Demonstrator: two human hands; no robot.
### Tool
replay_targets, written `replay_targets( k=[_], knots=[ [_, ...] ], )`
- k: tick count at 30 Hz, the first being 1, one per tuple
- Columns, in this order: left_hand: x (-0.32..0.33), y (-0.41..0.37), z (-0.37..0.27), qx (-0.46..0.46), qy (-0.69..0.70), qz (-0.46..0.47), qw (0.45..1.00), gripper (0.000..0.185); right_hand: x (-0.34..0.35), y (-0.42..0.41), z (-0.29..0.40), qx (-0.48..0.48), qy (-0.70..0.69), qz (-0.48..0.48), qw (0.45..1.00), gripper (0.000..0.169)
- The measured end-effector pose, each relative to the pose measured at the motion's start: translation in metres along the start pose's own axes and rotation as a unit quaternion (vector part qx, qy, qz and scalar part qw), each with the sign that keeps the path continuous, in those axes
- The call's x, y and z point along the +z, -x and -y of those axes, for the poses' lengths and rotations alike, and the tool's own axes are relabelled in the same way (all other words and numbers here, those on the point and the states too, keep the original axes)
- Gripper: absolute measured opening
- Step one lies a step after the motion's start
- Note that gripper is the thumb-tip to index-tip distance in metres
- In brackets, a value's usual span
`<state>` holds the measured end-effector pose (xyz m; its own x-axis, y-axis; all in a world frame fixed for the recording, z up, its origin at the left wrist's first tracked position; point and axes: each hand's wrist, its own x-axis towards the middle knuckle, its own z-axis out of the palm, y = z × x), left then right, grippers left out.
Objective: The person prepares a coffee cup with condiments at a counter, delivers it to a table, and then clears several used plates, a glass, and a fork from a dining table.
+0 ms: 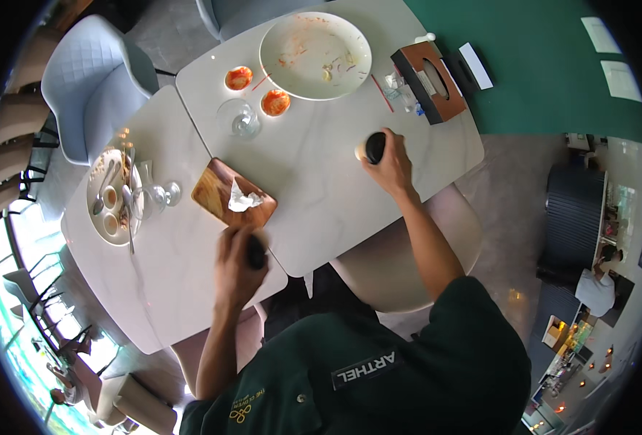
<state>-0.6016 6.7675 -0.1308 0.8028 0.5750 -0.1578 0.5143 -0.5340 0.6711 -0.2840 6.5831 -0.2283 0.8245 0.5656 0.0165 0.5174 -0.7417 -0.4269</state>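
My left hand (239, 266) grips a small black-topped container (256, 252) above the near edge of the left table, just below a wooden tray (207, 187) with a crumpled white napkin (240, 197). Over the right table, my right hand (392, 163) holds another small container with a black top (375, 147) and a pale body. Farther off lie a large white bowl (304, 70) with food scraps, two small sauce-stained cups (239, 78) and a stemmed glass (239, 118). At left, an oval plate (97, 217) bears cutlery and two small cups, beside a second stemmed glass (160, 198).
A brown tissue box (432, 81) stands at the right table's far right, with crumpled wrappers (402, 92) beside it. A grey-blue chair (92, 81) is at the far left; pale chairs (402, 261) touch the near side. A person (596, 288) is in the right background.
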Motion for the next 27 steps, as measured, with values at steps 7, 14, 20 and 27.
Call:
replay_targets(
  k=[7,14,20,27],
  knots=[
    [0.126,-0.128,-0.071,0.216,-0.047,0.096,0.970,0.072,-0.025,0.026,-0.083,0.124,0.064,-0.056,0.989,0.077],
    [0.211,-0.184,-0.082,0.233,-0.127,0.077,0.961,0.071,-0.020,0.033,-0.094,0.094,0.039,-0.032,0.994,0.083],
    [0.193,-0.198,-0.083,0.232,-0.178,0.047,0.955,0.094,-0.032,0.033,-0.049,0.086,-0.020,0.029,0.996,0.078],
    [0.147,-0.072,-0.085,0.205,0.053,0.182,0.960,0.102,-0.068,0.079,0.035,0.198,-0.206,0.184,0.940,0.080]
  ],
)
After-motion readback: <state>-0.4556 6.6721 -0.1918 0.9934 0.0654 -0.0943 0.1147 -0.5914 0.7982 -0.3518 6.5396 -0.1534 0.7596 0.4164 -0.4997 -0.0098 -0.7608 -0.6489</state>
